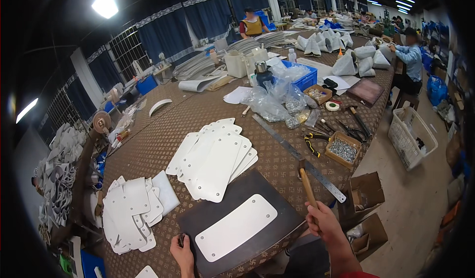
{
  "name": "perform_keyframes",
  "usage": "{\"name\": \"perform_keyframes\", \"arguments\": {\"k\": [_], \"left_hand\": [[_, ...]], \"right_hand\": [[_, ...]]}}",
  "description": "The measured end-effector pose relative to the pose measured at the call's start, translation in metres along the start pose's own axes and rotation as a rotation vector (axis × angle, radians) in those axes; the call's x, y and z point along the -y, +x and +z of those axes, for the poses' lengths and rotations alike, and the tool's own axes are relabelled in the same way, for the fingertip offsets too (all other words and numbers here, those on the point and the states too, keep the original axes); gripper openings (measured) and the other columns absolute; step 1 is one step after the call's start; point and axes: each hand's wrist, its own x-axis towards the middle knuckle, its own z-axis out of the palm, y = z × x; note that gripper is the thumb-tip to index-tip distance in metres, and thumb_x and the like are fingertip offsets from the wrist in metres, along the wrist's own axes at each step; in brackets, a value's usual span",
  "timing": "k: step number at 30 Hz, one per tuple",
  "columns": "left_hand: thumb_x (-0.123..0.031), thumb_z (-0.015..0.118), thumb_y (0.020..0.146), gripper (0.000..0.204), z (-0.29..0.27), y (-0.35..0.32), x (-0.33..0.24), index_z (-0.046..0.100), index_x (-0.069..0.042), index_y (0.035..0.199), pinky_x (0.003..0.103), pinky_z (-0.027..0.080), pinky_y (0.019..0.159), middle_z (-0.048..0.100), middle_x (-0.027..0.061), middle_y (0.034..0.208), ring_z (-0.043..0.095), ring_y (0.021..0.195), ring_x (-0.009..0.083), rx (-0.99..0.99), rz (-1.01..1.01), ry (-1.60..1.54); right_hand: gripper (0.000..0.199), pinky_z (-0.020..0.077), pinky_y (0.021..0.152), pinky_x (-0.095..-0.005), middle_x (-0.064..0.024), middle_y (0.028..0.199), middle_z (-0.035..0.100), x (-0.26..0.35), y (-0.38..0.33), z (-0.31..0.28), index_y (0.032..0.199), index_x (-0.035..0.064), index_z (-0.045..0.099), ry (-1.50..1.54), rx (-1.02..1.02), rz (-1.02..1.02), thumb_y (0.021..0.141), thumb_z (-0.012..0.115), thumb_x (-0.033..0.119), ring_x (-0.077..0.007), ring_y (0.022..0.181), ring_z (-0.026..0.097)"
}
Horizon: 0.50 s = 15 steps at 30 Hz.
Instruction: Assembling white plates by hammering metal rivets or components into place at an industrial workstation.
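A heap of white pieces [59, 174] lay at the far left, beside the brown patterned tabletop [128, 152]. On the tabletop's near left part sat a loose pile of studded panels [129, 213], with a pale slab [166, 193] at its right side. Next came the left hand [181, 252], its grip narrow around a small dark piece [182, 239], too little of which showed to name. A larger fanned stack [213, 159] of white panels lay at the far edge of a dark board [287, 219]. Flat on that board, between the hands, was a single white panel [236, 227] with studs near its corners. A metal ruler [282, 142] slanted beyond the board. The right hand [321, 220] had its grip wrapped around the wooden handle of a hammer [308, 187], head up over the ruler. Farther right stood a small box [344, 148] of metal bits, then a pale plastic basket [410, 135] on the floor.
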Motion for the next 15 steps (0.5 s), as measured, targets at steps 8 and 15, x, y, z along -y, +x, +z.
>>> {"name": "perform_keyframes", "arguments": {"k": [8,15], "left_hand": [[-0.01,0.071,0.095,0.017,0.003,0.001,0.001,0.068,0.004,0.103,0.028,0.049,0.077,0.067,0.0044,0.09,0.059,0.082,0.0119,0.004,0.005,0.0],[-0.011,0.071,0.095,0.019,0.001,0.003,0.0,0.068,0.005,0.105,0.029,0.049,0.079,0.066,0.005,0.093,0.059,0.083,0.0127,0.013,0.012,-0.019]], "right_hand": [[0.028,0.0443,0.045,-0.0314,-0.0052,0.08,0.059,0.009,0.033,-0.003,0.126,0.0042,0.053,-0.25,-0.08,-0.163,0.102,0.059,0.019,-0.0134,0.051,0.054],[0.03,0.0533,0.055,-0.0374,-0.0124,0.077,0.067,0.013,0.047,-0.014,0.117,0.0002,0.055,-0.918,-0.265,-0.326,0.099,0.062,0.024,-0.0205,0.057,0.067]]}}
